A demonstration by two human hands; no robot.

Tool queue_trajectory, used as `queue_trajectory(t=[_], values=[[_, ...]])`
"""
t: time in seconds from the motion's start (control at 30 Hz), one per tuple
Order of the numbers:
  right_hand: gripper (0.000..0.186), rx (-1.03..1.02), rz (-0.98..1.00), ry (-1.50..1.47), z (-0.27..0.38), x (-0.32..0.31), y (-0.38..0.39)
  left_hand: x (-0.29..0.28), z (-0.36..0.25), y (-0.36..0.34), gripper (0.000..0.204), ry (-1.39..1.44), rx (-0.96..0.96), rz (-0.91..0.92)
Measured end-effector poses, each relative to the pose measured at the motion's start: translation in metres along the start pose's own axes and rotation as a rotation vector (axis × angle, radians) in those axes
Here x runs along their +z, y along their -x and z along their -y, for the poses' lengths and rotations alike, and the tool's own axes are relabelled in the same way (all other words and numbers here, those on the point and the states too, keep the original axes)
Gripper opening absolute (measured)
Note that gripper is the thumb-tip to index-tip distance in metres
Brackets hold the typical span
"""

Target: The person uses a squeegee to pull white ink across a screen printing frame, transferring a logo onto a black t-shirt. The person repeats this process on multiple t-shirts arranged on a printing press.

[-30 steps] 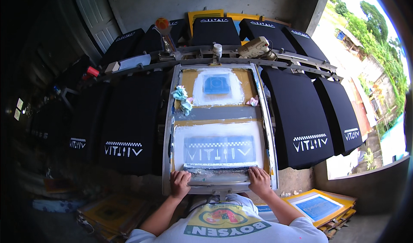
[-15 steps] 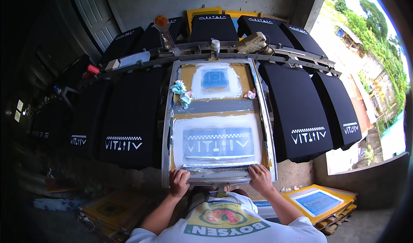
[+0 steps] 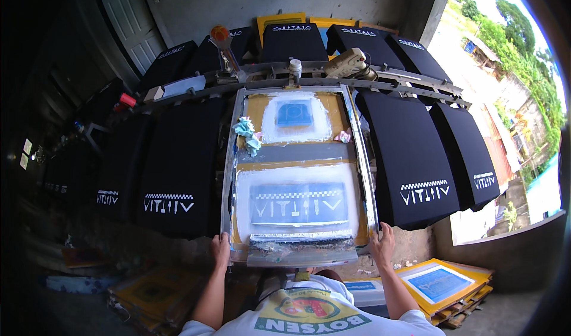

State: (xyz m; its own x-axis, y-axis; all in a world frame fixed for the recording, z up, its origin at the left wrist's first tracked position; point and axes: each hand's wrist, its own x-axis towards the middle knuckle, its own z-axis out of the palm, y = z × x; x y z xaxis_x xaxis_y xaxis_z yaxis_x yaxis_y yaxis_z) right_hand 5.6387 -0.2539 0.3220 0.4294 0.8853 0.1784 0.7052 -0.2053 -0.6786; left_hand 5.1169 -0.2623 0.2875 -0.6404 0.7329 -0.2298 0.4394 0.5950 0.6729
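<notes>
A screen printing frame (image 3: 228, 187) lies in front of me, its mesh carrying a large blue stencil (image 3: 299, 204) of a checkered band and tool shapes. A smaller blue stencil (image 3: 294, 114) sits at its far end. Across the frame's near end rests a squeegee (image 3: 302, 255), ink-smeared and out of both hands. My left hand (image 3: 220, 251) is closed round the frame's near left corner. At the near right corner, my right hand (image 3: 382, 245) touches the side with its fingers stretched and apart. Whatever lies beneath the frame is hidden.
Black printed shirts (image 3: 410, 157) lie on boards to both sides and beyond the metal rail (image 3: 416, 86). Crumpled rags (image 3: 247, 135) sit on the frame's left side. On the rail are a white bottle (image 3: 295, 68) and a beige heat gun (image 3: 347, 63). Yellow-framed screens (image 3: 443, 282) are stacked low at right.
Both hands have let go of the squeegee and moved outward to the frame's near corners. The squeegee has tipped down toward me, its broad face now showing.
</notes>
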Motion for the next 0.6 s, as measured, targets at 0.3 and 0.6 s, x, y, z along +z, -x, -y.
queue_trajectory(t=[0.3,0.6], values=[[0.049,0.333,0.28,-0.077,-0.026,0.018,-0.026,0.017,0.019,-0.01,0.061,0.009,0.148,-0.093],[0.05,0.366,0.259,-0.065,-0.018,0.002,-0.012,-0.011,-0.011,0.021,0.059,0.026,0.132,-0.137]])
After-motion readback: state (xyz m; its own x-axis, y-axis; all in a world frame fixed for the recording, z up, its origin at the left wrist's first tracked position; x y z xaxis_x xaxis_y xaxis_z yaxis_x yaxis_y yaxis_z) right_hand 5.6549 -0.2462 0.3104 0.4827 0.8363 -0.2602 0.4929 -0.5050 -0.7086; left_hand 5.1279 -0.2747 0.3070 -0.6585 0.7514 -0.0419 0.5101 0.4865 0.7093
